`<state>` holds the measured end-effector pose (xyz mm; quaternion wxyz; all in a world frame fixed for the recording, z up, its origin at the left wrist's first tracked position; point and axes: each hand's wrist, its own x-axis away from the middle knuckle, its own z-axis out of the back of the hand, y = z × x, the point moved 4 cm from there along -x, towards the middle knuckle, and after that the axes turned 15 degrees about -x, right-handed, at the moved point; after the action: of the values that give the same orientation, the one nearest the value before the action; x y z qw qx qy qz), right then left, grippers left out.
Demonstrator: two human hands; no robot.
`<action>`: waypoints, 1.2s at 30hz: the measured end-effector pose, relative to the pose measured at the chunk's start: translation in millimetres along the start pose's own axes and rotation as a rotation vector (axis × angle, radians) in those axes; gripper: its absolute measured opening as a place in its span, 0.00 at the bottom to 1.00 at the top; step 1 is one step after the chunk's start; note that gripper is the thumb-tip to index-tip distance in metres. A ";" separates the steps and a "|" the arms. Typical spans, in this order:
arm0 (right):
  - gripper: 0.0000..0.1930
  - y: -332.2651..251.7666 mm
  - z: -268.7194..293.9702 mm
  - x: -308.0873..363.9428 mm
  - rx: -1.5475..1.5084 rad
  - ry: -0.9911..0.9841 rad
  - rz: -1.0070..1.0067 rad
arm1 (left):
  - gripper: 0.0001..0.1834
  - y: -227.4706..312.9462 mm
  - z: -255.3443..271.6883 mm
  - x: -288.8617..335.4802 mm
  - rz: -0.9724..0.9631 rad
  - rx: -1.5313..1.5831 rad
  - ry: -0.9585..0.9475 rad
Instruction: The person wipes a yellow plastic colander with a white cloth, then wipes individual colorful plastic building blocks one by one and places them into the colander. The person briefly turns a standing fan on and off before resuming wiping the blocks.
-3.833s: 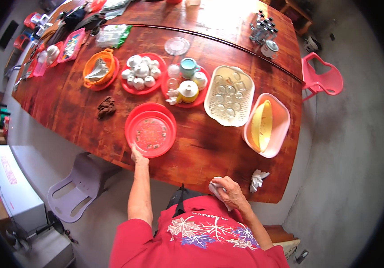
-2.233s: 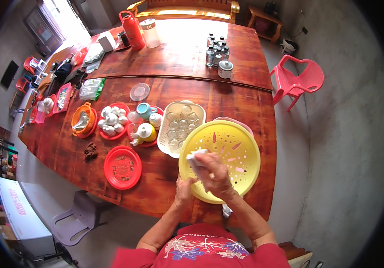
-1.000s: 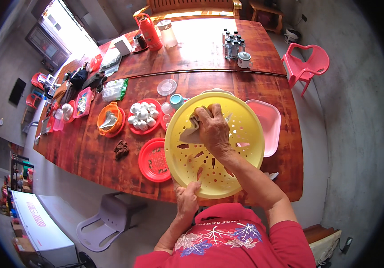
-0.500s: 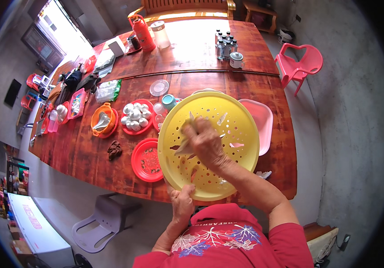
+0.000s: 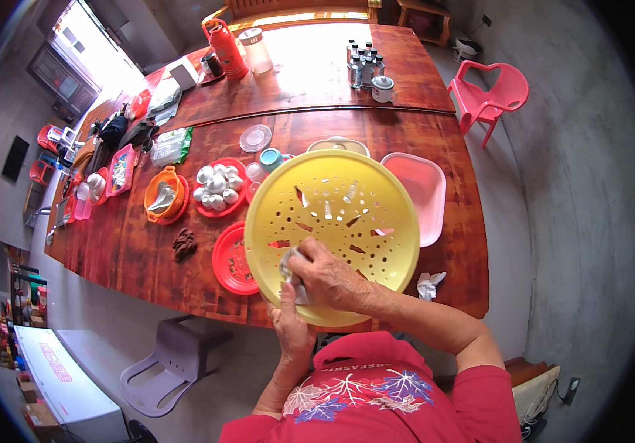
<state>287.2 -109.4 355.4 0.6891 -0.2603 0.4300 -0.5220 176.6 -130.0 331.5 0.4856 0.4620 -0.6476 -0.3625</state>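
Observation:
A round yellow perforated tray (image 5: pixel 278 207), cut with small dots and leaf-like slots, is held up in front of me over the table edge. My left hand (image 5: pixel 293 334) grips its rim at the lower left, thumb over the inner side. Pressed against the inner surface at the lower left is a crumpled greyish-white cloth (image 5: pixel 300 293), which my right hand (image 5: pixel 332 278) holds bunched under its fingers. The tray hides part of a pink plastic basin (image 5: pixel 429 193) and of a red plate (image 5: pixel 229 267) behind it.
White cups (image 5: pixel 217 184) sit on a red plate, left of the tray. Beyond them stands an orange basket (image 5: pixel 157 210). A brown cloth (image 5: pixel 183 244) and crumpled white tissue (image 5: pixel 428 286) lie on the wooden table (image 5: pixel 125 258). Several bottles (image 5: pixel 365 70) and a red thermos (image 5: pixel 226 50) stand farther back.
My right hand has moved the cloth from the tray's upper middle down to its lower left, close to my left hand. The tray has shifted slightly and its tilt has changed.

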 end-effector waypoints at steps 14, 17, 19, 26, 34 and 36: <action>0.15 25.3 83.7 -26.8 0.683 0.315 0.026 | 0.24 2.6 8.7 -0.2 0.050 -0.053 0.052; 0.16 32.1 73.9 -16.4 0.573 0.234 -0.081 | 0.22 0.3 6.7 1.6 0.032 -0.036 0.043; 0.19 29.3 51.9 -7.7 0.457 0.162 -0.054 | 0.21 -2.0 6.3 -0.5 0.034 -0.039 0.035; 0.17 2.7 -3.7 24.1 -0.009 -0.097 -0.030 | 0.23 -11.3 7.7 -10.6 -0.046 -0.039 0.091; 0.15 35.8 25.6 55.3 0.375 -0.332 -0.035 | 0.28 -15.1 24.0 -22.3 -0.091 -0.037 0.154; 0.15 40.8 45.0 50.5 0.554 -0.237 0.060 | 0.28 -16.0 28.6 -26.0 -0.116 -0.055 0.150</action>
<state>350.7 -148.1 328.6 0.7944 -0.1088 0.1954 -0.5648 155.6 -109.7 301.6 0.5236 0.5110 -0.5713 -0.3719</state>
